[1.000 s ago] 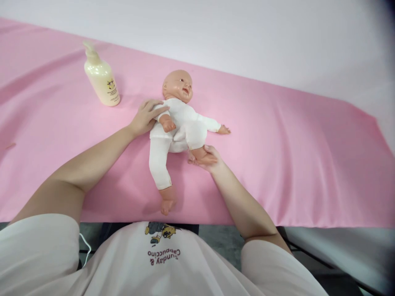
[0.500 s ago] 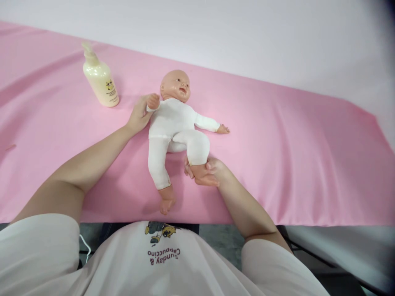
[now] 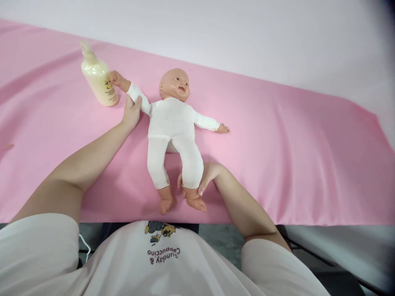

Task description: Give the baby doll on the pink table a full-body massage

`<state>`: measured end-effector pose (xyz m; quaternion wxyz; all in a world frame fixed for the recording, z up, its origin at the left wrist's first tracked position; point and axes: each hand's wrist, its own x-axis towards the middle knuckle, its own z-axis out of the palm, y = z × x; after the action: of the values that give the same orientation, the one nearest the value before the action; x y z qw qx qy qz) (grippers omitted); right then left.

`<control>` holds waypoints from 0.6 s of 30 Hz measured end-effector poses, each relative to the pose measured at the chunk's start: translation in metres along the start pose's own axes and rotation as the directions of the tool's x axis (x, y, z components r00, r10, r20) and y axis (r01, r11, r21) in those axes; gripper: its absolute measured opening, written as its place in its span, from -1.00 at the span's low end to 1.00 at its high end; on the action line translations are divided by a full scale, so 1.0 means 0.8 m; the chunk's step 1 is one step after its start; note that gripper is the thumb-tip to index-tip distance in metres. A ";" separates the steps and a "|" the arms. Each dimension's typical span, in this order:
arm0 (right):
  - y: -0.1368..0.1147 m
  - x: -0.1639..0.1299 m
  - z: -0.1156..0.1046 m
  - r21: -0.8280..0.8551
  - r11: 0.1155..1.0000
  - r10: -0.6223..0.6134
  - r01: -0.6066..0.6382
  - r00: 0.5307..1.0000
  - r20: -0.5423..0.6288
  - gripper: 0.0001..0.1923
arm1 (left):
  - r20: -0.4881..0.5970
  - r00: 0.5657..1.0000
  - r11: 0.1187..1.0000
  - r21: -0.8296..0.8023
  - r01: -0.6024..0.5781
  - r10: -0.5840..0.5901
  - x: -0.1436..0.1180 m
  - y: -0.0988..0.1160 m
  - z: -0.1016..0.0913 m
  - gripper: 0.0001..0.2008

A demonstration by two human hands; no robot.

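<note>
1 doll [image 3: 171, 119], 1 bottle [image 3: 98, 78], 2 hands on a pink cloth [image 3: 293, 144].

The doll lies face up near the middle of the cloth, head away from the person, its 2 feet close to the near edge. The left hand [image 3: 132, 112] is closed around the doll's raised arm (that arm's small fist touches the bottle or sits just beside it; I cannot tell which). The right hand [image 3: 205, 176] clasps the lower part of 1 leg, fingers [image 3: 202, 187] curled around the shin just above the foot. The 1 pump bottle stands upright near the far edge. Right of the doll the cloth runs bare and wide to its far corner.
</note>
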<state>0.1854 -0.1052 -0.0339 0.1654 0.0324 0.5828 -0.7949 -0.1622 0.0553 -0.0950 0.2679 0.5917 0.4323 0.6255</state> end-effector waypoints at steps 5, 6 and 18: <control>0.016 0.010 -0.002 0.125 0.983 -0.155 0.132 0.970 0.190 -0.17 | -0.018 1.000 1.000 0.000 0.009 -0.009 -0.001 -0.005 -0.002 -0.37; 0.019 0.013 -0.001 0.178 0.968 -0.215 0.175 0.947 0.238 -0.12 | -0.022 1.000 1.000 0.004 0.003 -0.003 -0.002 -0.004 -0.002 -0.37; 0.021 0.001 -0.011 0.446 0.806 -0.479 0.389 0.871 0.106 -0.17 | 0.209 0.963 0.965 0.166 -0.204 0.168 -0.017 0.035 0.002 -0.35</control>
<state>0.1883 -0.1020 -0.0523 0.0293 -0.1539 0.3732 -0.9144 -0.1535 0.0309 -0.0780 0.1921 0.7101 0.4031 0.5443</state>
